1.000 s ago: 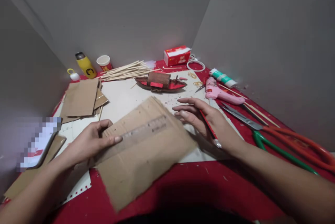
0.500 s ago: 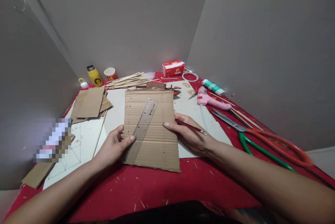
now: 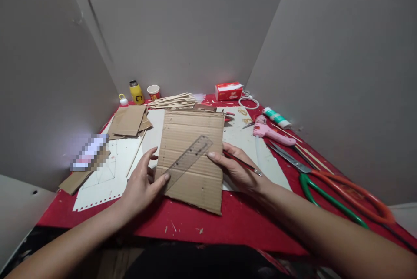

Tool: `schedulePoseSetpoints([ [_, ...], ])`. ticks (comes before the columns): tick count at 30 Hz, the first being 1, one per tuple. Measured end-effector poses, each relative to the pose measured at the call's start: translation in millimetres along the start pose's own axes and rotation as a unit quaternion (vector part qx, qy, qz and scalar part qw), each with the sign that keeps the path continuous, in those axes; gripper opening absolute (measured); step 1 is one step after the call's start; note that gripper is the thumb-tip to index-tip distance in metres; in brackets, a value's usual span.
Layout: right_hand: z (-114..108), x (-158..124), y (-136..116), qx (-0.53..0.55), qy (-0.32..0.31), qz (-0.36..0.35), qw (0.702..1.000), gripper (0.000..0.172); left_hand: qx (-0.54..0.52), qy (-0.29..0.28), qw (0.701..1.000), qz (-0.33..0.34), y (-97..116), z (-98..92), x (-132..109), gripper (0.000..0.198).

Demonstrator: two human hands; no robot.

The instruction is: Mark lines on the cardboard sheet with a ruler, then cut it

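On my feed the cardboard sheet (image 3: pixel 195 179) sits between the two hands, over the near part of the red surface (image 3: pixel 237 227); I cannot tell whether its lower edge touches down. My right hand (image 3: pixel 241 179) is closed on the sheet's right edge, thumb across the front and the fingers mostly hidden behind; a red-and-black pencil (image 3: pixel 243 163) is tucked in that same hand, silver end towards me. My left hand (image 3: pixel 145 185) is wide, its fingers spread clear of the sheet's left edge; only the thumb meets the clear ruler (image 3: pixel 187 161), at its lower end; the ruler lies slantwise across the sheet, its upper end near my right thumb. To the left I have a drawn-on paper (image 3: pixel 97 194) and, beyond it, stacked cardboard pieces (image 3: pixel 130 120); to the right, large scissors (image 3: pixel 293 161) lie near a pink glue gun (image 3: pixel 273 134); behind the sheet are a bundle of thin sticks (image 3: pixel 174 101), a paper cup (image 3: pixel 153 92), a yellow bottle (image 3: pixel 137 93) and a red tissue pack (image 3: pixel 228 92).
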State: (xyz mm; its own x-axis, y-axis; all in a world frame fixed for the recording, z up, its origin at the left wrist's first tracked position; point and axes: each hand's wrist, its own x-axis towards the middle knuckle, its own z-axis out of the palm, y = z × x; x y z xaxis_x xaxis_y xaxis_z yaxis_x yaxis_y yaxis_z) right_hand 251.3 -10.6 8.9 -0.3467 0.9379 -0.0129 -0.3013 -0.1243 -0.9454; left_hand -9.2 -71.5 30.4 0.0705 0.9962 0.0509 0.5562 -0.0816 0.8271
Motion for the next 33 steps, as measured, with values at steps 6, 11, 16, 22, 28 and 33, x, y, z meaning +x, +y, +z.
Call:
schedulePoseSetpoints([
  [6,3,-3,2,-0.006,-0.010,0.019,1.000,0.043,-0.146,-0.052,0.988,-0.014,0,9.5,-9,0.083],
  [11,3,0,3,0.001,-0.003,0.016,1.000,0.041,-0.163,-0.153,0.969,-0.108,-2,1.0,-11,0.085],
  [16,-5,5,2,0.012,0.019,0.042,0.999,0.040,-0.143,-0.212,0.955,-0.151,-3,-27.2,-5,0.073],
  [22,-9,4,-13,-0.091,-0.040,0.087,0.991,0.042,-0.113,-0.189,0.961,-0.166,3,-78.4,-1,0.037],
  [28,-13,5,-9,-0.428,0.126,-0.081,0.891,0.059,-0.114,-0.172,0.968,-0.140,4,-71.2,-7,0.031],
  [33,-9,-8,-8,-0.520,0.061,-0.305,0.795,0.064,-0.125,-0.216,0.964,-0.096,10,-40.7,11,0.020],
])
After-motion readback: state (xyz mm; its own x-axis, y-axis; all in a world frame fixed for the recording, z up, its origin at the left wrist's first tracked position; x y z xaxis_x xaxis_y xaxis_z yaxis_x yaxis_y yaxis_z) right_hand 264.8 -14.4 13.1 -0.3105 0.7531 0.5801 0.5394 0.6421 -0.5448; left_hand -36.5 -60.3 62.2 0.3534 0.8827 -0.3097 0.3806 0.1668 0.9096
